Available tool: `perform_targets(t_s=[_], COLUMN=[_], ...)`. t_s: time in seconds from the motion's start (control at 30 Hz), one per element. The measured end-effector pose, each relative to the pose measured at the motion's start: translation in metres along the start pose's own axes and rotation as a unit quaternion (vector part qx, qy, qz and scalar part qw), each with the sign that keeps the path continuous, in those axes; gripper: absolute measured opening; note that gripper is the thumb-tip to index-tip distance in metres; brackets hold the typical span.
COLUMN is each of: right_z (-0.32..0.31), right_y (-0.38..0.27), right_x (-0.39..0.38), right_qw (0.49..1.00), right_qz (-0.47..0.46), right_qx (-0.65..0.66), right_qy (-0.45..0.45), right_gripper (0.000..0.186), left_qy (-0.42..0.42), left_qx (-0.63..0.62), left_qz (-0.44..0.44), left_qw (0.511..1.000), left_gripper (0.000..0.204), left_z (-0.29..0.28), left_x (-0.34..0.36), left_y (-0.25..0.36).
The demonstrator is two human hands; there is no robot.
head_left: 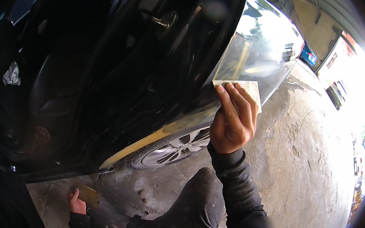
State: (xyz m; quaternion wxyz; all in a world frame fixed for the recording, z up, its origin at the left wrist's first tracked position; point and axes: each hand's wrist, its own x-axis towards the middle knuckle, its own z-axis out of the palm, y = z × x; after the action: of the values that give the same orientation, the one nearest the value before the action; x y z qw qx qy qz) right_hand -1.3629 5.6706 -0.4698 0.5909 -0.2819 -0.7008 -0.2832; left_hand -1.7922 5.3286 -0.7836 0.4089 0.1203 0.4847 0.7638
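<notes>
Pale rectangular sanding sheet (242, 88): my right hand (231, 122) pinches it flat against the glossy black car panel (258, 46); my left hand (76, 201), low and near, grips a small yellowish pad (88, 195).

The person wears a black long-sleeved top whose snug, creased cuff ends at the wrist of the bare right hand (233, 122), the sleeve entering from five o'clock. The bare left hand (76, 202) at seven o'clock has a matching dark cuff. Dark trousers cover the knee at six o'clock.
</notes>
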Motion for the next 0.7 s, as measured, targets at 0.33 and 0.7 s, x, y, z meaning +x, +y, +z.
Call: perform_targets(t_s=[0.33,0.7], right_z=[-0.001,-0.008], right_y=[-0.009,-0.014], right_x=[-0.024,-0.047], right_qw=[1.000,0.999], right_qz=[0.011,0.011], right_qx=[-0.003,0.022], right_qy=[-0.009,-0.024], right_gripper=[0.052,0.052], left_qy=[-0.032,-0.049], left_qx=[-0.018,-0.034], left_qz=[-0.003,-0.025], left_qw=[0.999,0.998], left_gripper=[0.009,0.016], left_z=[0.006,0.005], left_x=[-0.002,0.003], left_y=[0.004,-0.002])
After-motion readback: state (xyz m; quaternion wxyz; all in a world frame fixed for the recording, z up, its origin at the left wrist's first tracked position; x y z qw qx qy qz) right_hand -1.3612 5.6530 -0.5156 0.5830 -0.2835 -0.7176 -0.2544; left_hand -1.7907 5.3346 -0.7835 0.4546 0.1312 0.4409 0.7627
